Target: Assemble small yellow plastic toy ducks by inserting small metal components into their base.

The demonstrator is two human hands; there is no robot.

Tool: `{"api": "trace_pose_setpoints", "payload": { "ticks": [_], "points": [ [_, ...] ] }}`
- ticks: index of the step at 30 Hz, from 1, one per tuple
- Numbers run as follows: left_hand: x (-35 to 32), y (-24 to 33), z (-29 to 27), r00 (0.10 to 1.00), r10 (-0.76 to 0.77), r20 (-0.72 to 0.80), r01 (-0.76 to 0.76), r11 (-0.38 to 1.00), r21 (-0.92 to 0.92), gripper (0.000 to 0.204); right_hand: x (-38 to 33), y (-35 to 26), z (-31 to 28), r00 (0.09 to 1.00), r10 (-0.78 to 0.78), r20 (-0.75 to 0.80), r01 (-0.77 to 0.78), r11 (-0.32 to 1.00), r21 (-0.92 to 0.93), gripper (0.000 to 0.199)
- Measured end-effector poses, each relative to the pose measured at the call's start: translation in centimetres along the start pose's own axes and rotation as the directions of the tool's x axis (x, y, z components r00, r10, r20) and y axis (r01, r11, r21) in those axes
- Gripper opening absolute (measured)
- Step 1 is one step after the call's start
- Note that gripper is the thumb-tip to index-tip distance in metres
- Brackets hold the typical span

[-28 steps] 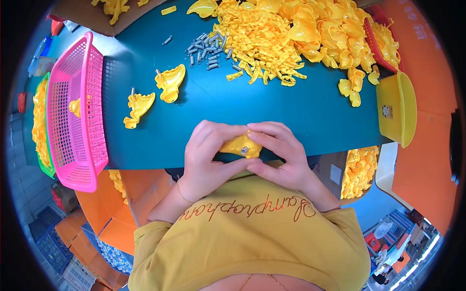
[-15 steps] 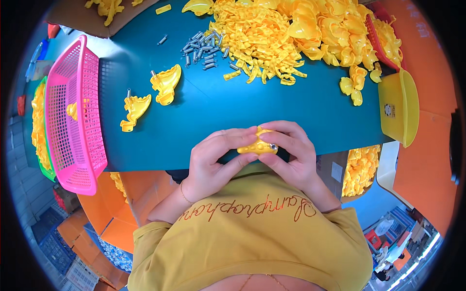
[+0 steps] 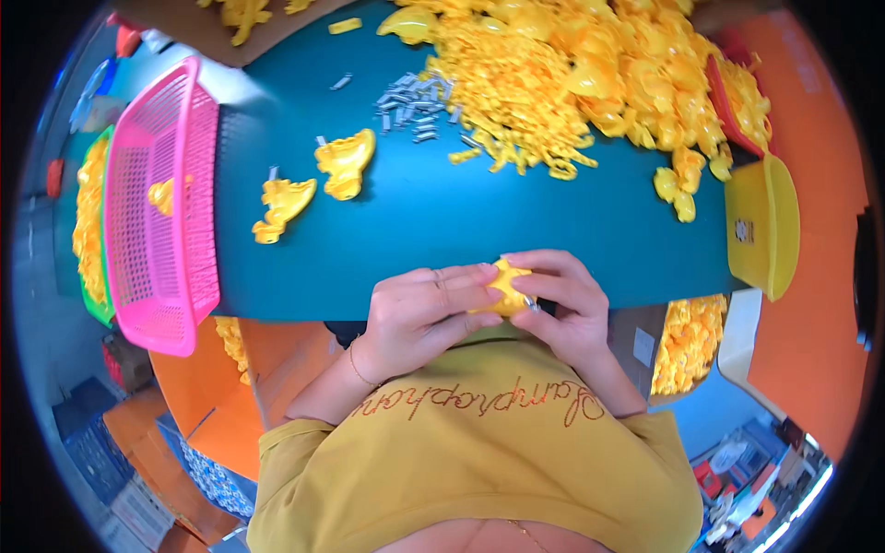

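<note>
Between my two hands, just over the table's near edge, is a yellow plastic toy piece [image 3: 510,288] with a small silvery metal part [image 3: 531,302] showing on its right side. My left hand [image 3: 429,309] pinches it from the left. My right hand [image 3: 570,304] closes on it from the right, thumb below and fingers above. Much of the piece is hidden by my fingers. Two yellow shell halves, one nearer [image 3: 284,207] and one farther [image 3: 346,164], lie on the table to the left, each with a metal cylinder sticking out at its top.
On the green table [image 3: 415,221], small metal cylinders [image 3: 415,103] lie beside a heap of yellow strips [image 3: 516,101] and larger yellow shells [image 3: 636,64]. A pink basket [image 3: 205,212] holding a yellow piece stands left. At right are a yellow bin [image 3: 765,221] and a red basket [image 3: 724,106].
The yellow piece has turned in my fingers and its metal part has shifted slightly right and lower. The whole view has moved a little, so the table things appear farther right.
</note>
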State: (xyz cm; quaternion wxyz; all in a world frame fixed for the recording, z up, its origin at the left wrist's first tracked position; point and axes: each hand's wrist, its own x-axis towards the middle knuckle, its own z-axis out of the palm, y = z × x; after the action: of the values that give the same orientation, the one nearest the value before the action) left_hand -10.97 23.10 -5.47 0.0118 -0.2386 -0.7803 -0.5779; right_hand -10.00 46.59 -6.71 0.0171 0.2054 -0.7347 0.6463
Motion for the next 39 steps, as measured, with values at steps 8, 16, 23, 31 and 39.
{"api": "trace_pose_setpoints", "payload": {
  "ticks": [8, 16, 23, 31, 39],
  "points": [
    [-3.4, 2.5, -17.0, 0.343, 0.519, -0.783, 0.378, 0.687, 0.621, 0.026, 0.0, -0.9, -0.4, 0.956, 0.294, 0.023, -0.294, 0.947, 0.133, 0.041],
    [-6.5, 1.6, -21.6, 0.818, 0.227, -0.529, 0.505, 0.158, 0.848, 0.031, 1.4, -1.1, -0.9, 0.985, 0.158, -0.076, -0.17, 0.964, -0.202, 0.024],
    [-1.2, 2.0, -12.5, 0.955, 0.047, -0.292, 0.228, 0.512, 0.828, 0.033, 3.3, -0.6, -5.5, 0.915, 0.111, -0.388, -0.292, 0.847, -0.445, 0.013],
    [-2.9, -0.9, -10.5, 0.965, 0.003, -0.264, 0.206, 0.615, 0.761, 0.021, 4.5, -0.4, -6.8, 0.942, 0.1, -0.32, -0.267, 0.803, -0.533, 0.014],
    [-2.1, 1.0, -2.0, 0.987, 0.154, 0.05, -0.158, 0.851, 0.5, 0.03, 2.6, -0.2, -11.6, 0.878, -0.092, -0.47, -0.41, 0.364, -0.836, 0.022]
  ]
}}
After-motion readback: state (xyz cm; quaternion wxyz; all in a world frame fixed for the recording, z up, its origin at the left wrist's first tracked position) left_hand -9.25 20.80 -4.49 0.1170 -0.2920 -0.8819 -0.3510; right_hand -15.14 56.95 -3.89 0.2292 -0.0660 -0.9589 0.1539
